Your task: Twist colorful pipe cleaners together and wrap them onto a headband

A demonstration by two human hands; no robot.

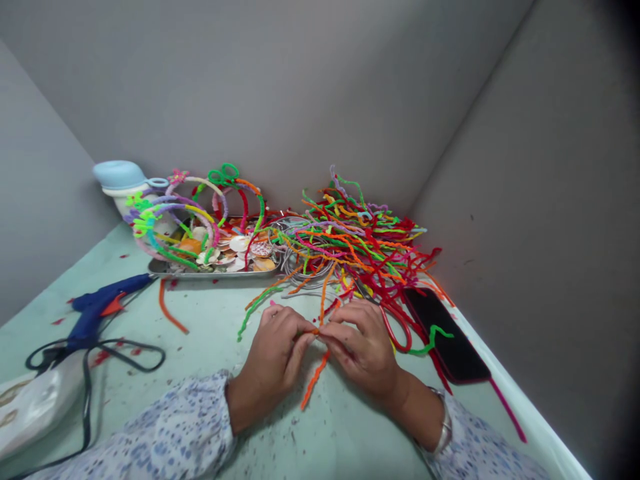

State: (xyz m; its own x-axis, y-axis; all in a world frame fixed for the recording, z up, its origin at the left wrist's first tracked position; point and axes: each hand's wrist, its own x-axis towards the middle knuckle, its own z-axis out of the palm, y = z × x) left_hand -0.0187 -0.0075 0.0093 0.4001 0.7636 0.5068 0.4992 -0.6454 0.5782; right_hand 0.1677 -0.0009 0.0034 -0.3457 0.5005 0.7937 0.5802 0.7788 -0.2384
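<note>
An orange pipe cleaner [315, 381] runs between my two hands, with one end hanging toward me over the table and another part rising behind my fingers. My left hand [277, 347] pinches it between thumb and forefinger. Fingertip to fingertip with it, my right hand [363, 343] pinches the same piece from the other side. The spot where the fingers meet is mostly covered. Just left of my left hand lies a green pipe cleaner [253, 313]. Red-handled scissors [407, 337] rest beyond my right hand, partly covered by pipe cleaners.
A metal tray [220, 273] holds shells and pipe-cleaner headbands [175, 200], with a blue-lidded cup [120, 177] behind. A large heap of pipe cleaners [350, 233] fills the back. A blue glue gun [95, 307] with its black cord lies left, a phone [447, 337] right. Walls stand behind and right.
</note>
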